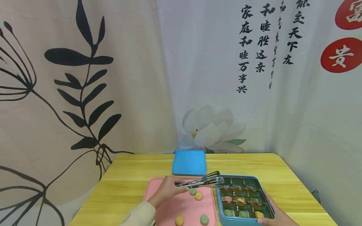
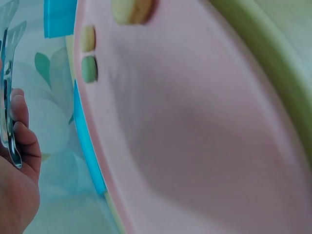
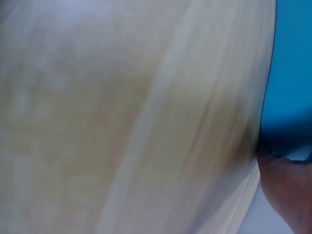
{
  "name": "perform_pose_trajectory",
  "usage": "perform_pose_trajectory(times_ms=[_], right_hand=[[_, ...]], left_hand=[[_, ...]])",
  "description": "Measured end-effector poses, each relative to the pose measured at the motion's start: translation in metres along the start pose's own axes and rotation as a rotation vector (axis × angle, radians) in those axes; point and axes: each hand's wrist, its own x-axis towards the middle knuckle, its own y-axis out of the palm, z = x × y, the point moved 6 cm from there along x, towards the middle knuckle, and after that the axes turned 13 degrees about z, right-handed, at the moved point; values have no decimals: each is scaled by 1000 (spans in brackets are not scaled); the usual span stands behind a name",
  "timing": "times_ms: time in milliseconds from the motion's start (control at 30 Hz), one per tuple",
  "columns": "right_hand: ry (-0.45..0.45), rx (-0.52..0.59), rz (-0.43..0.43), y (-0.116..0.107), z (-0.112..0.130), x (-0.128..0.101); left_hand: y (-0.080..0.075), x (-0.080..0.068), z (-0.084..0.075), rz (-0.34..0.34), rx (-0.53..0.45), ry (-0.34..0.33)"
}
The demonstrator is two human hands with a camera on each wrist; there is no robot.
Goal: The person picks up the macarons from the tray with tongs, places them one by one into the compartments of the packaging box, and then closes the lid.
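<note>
My left hand (image 1: pixel 167 190) grips a pair of clear tongs (image 1: pixel 203 181), also seen at the left edge of the left wrist view as tongs (image 2: pixel 7 73). Their tips reach over the left far edge of a blue compartment box (image 1: pixel 219 201) and carry nothing that I can see. Below the tongs lies a pink tray (image 1: pixel 169 207) with a green cake (image 1: pixel 193 191), a yellow cake (image 1: pixel 199 196) and two more near its front edge. My right hand (image 1: pixel 272 213) holds the box's near right corner, fingers along the side wall. Several cakes sit in the box's compartments.
A blue lid (image 1: pixel 189 162) lies flat behind the tray on the yellow table (image 1: pixel 127 175). Printed curtains hang close behind the table and along its right side. The right wrist view is blurred, showing only tabletop and the box wall (image 3: pixel 292 73).
</note>
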Motion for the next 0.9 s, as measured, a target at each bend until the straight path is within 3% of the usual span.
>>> perform_pose_trajectory(times_ms=[500,900], right_hand=[[0,22,17,2,4,-3],[24,-44,-30,2,6,-4]], left_hand=[[-40,-38,23,-32,27,-25],[-57,-59,32,-28,67,-38]])
